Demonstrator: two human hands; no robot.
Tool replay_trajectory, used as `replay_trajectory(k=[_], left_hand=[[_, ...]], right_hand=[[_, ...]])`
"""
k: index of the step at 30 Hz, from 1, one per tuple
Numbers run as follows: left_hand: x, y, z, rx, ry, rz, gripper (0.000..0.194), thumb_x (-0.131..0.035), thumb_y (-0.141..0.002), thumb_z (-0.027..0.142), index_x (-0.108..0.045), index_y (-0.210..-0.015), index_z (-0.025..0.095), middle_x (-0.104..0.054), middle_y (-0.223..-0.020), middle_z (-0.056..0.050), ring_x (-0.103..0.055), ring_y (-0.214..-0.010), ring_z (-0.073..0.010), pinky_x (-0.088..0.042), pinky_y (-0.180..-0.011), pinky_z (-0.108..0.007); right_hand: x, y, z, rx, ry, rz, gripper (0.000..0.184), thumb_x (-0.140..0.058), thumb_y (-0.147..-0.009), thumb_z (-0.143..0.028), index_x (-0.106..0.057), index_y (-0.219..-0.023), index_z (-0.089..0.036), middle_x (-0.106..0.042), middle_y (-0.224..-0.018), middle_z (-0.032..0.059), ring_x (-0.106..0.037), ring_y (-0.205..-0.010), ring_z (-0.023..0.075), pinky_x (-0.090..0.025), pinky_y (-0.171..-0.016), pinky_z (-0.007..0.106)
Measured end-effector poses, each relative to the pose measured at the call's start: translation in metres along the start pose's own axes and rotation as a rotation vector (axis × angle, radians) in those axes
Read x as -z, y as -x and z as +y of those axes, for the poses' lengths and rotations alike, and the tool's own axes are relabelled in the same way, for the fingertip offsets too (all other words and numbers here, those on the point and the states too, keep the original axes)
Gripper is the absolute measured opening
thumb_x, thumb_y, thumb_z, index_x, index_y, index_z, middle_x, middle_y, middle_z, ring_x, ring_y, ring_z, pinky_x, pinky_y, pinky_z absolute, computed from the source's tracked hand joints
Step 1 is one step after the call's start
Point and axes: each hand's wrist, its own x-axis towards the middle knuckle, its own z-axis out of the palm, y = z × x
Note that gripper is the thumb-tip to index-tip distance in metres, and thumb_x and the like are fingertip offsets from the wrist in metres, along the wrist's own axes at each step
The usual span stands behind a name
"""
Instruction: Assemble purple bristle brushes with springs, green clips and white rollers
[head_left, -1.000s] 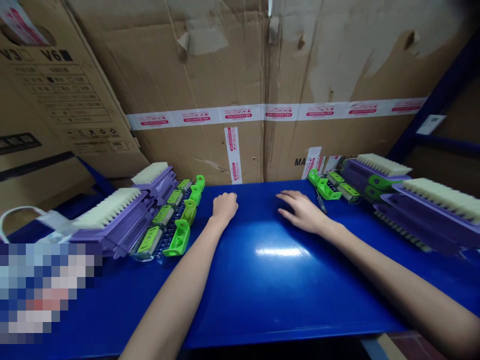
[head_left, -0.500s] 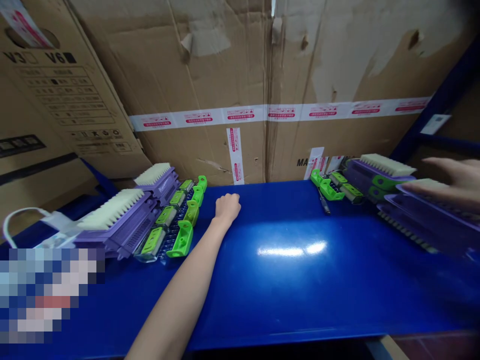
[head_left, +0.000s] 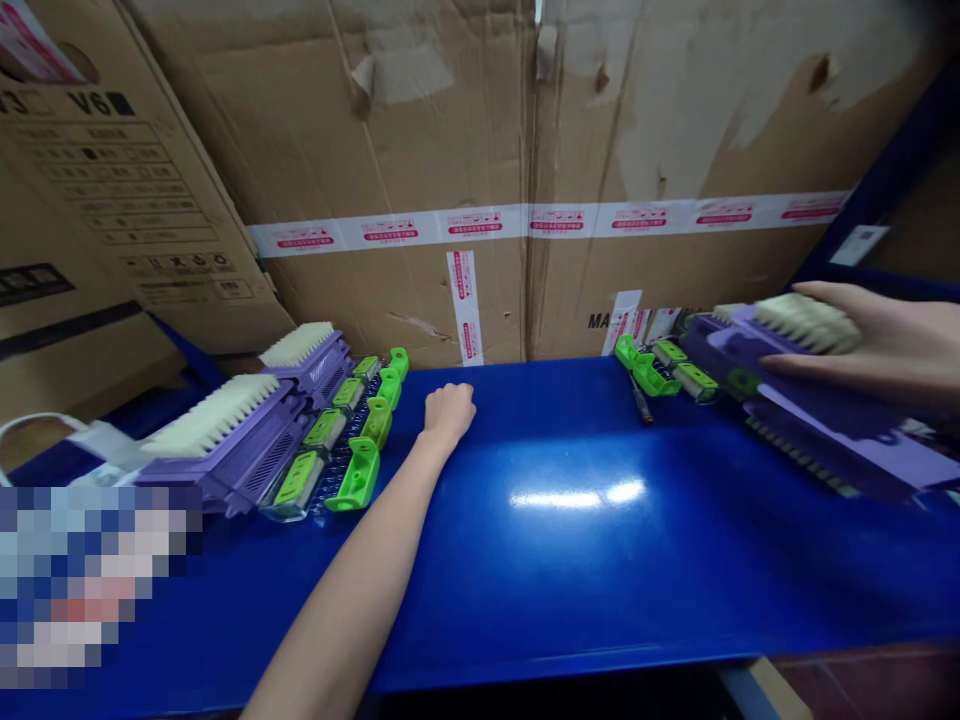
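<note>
My right fingers (head_left: 796,364) grip one purple brush (head_left: 832,400); my balled-up left fingers (head_left: 449,391) have four green clips (head_left: 358,480) leftward, open counter (head_left: 570,570) rightward, its edge nearer me.

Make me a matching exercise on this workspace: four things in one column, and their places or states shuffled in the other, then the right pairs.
Things
1. Left hand
2. Right hand
3. Slim dark tool
4. Long tape strip

Places or states
A. Runs across the cardboard
B. Grips a purple brush with pale bristles
C. Closed in a fist at the blue table
D. Lies beside bright green brackets

Right pairs: 1-C, 2-B, 3-D, 4-A
</note>
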Motion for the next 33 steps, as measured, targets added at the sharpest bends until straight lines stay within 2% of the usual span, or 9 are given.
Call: replay_trajectory(k=[1, 3, 7, 11, 14, 19, 26, 30, 33], left_hand=[[0.0, 0.0, 0.0, -0.001, 0.0, 0.001, 0.034, -0.04, -0.081, 0.011, -0.068, -0.098, 0.018, -0.07, -0.098, -0.015, -0.066, -0.097, -0.0293, -0.05, -0.077, -0.038], [0.0, 0.0, 0.001, -0.002, 0.001, 0.002, 0.034, -0.039, -0.083, 0.012, -0.068, -0.099, 0.018, -0.069, -0.099, -0.015, -0.066, -0.097, -0.0292, -0.05, -0.078, -0.039], [0.0, 0.001, 0.001, 0.0, 0.004, 0.002, 0.034, -0.038, -0.084, 0.013, -0.068, -0.099, 0.018, -0.069, -0.099, -0.015, -0.066, -0.097, -0.0294, -0.05, -0.078, -0.039], [0.001, 0.001, 0.0, -0.001, 0.006, 0.002, 0.033, -0.04, -0.082, 0.011, -0.067, -0.098, 0.018, -0.07, -0.099, -0.014, -0.066, -0.097, -0.0289, -0.05, -0.077, -0.038], [0.002, 0.002, 0.001, -0.001, 0.014, 0.004, 0.032, -0.041, -0.081, 0.01, -0.066, -0.098, 0.018, -0.07, -0.098, -0.014, -0.066, -0.096, -0.0287, -0.05, -0.076, -0.037], [0.003, 0.006, 0.006, -0.008, 0.074, 0.096, 0.032, -0.039, -0.083, 0.01, -0.06, -0.106, 0.017, -0.069, -0.1, -0.012, -0.066, -0.094, -0.0273, -0.05, -0.074, -0.036], [0.003, 0.008, 0.013, -0.044, 0.104, 0.156, 0.032, -0.037, -0.085, 0.011, -0.057, -0.11, 0.018, -0.068, -0.103, -0.01, -0.065, -0.096, -0.026, -0.05, -0.076, -0.035], [0.003, 0.007, 0.013, -0.04, 0.108, 0.143, 0.033, -0.037, -0.085, 0.011, -0.056, -0.111, 0.018, -0.068, -0.105, -0.01, -0.065, -0.096, -0.0259, -0.05, -0.078, -0.036], [0.003, 0.007, 0.013, -0.033, 0.111, 0.136, 0.033, -0.037, -0.086, 0.011, -0.056, -0.112, 0.018, -0.068, -0.106, -0.01, -0.065, -0.098, -0.0256, -0.05, -0.079, -0.035]], right_hand=[[0.007, 0.003, -0.026, -0.011, -0.042, -0.051, 0.091, -0.056, -0.068, -0.076, -0.036, -0.142, -0.027, -0.068, -0.104, 0.0164, -0.064, -0.077, 0.0298, -0.046, -0.059, 0.037], [0.01, 0.006, -0.075, 0.135, -0.152, -0.111, 0.084, -0.062, -0.072, -0.065, -0.036, -0.142, -0.026, -0.067, -0.109, 0.014, -0.065, -0.087, 0.0287, -0.048, -0.066, 0.034], [-0.016, 0.006, -0.152, 0.412, -0.241, -0.181, 0.078, -0.058, -0.078, -0.057, -0.035, -0.141, -0.016, -0.062, -0.12, 0.0166, -0.062, -0.103, 0.0309, -0.047, -0.078, 0.033], [-0.049, 0.008, -0.205, 0.458, -0.22, -0.297, 0.08, -0.058, -0.077, -0.055, -0.03, -0.142, -0.018, -0.063, -0.118, 0.0165, -0.063, -0.099, 0.0304, -0.048, -0.074, 0.033], [-0.062, 0.012, -0.231, 0.487, -0.21, -0.3, 0.073, -0.054, -0.079, -0.054, -0.034, -0.14, -0.018, -0.06, -0.12, 0.0177, -0.061, -0.104, 0.0318, -0.047, -0.079, 0.036], [-0.067, 0.013, -0.252, 0.461, -0.204, -0.3, 0.074, -0.053, -0.082, -0.05, -0.03, -0.143, -0.017, -0.056, -0.125, 0.0185, -0.056, -0.112, 0.0327, -0.045, -0.087, 0.038], [-0.058, 0.011, -0.252, 0.103, -0.179, -0.333, 0.089, -0.033, -0.084, -0.072, -0.024, -0.147, -0.009, -0.036, -0.14, 0.0312, -0.054, -0.116, 0.0403, -0.043, -0.09, 0.047], [-0.049, 0.011, -0.232, 0.256, -0.205, -0.399, 0.087, -0.03, -0.082, -0.076, -0.027, -0.147, -0.018, -0.029, -0.148, 0.0247, -0.045, -0.125, 0.0416, -0.041, -0.095, 0.049], [-0.045, 0.012, -0.219, 0.441, -0.202, -0.39, 0.078, -0.046, -0.081, -0.068, -0.034, -0.144, -0.023, -0.038, -0.145, 0.0184, -0.047, -0.125, 0.0381, -0.043, -0.095, 0.044]])
